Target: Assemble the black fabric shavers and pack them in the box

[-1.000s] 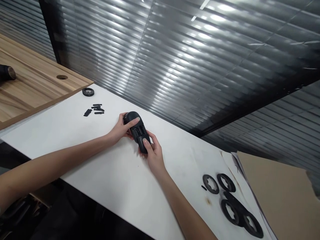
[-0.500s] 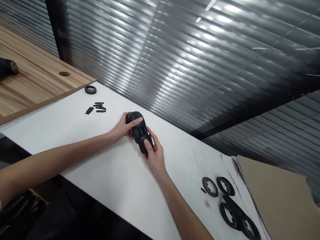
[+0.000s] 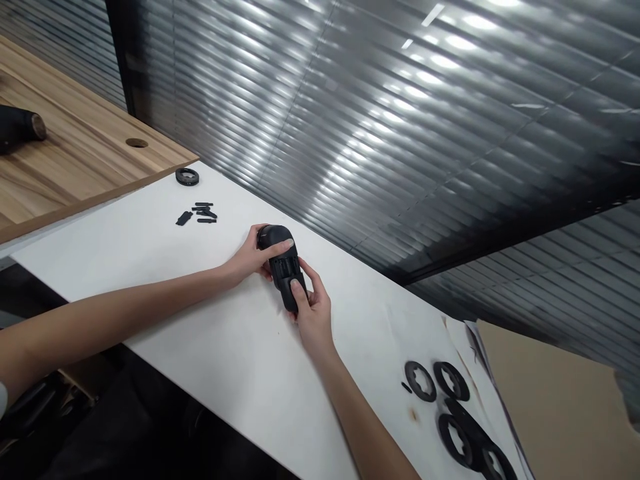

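Note:
A black oblong plastic housing (image 3: pixel 283 265) lies on the white table (image 3: pixel 165 267), its open ribbed side facing up. My left hand (image 3: pixel 253 257) grips its rounded far end, thumb laid across the top. My right hand (image 3: pixel 313 310) holds the near end, thumb pressed on the housing and fingers wrapped round its side. Both hands are closed on this one part.
Small black strips (image 3: pixel 199 213) and a black ring (image 3: pixel 187 177) lie at the far left of the table. Several black toothed rings (image 3: pixel 453 403) lie at the near right beside brown cardboard (image 3: pixel 560 400). A wooden desk (image 3: pixel 75 160) with a black tool (image 3: pixel 20 127) adjoins on the left. Slatted blinds (image 3: pixel 400 133) run behind.
Both hands keep the same hold on the housing. The view has drifted a little left, so everything sits slightly further right in the picture.

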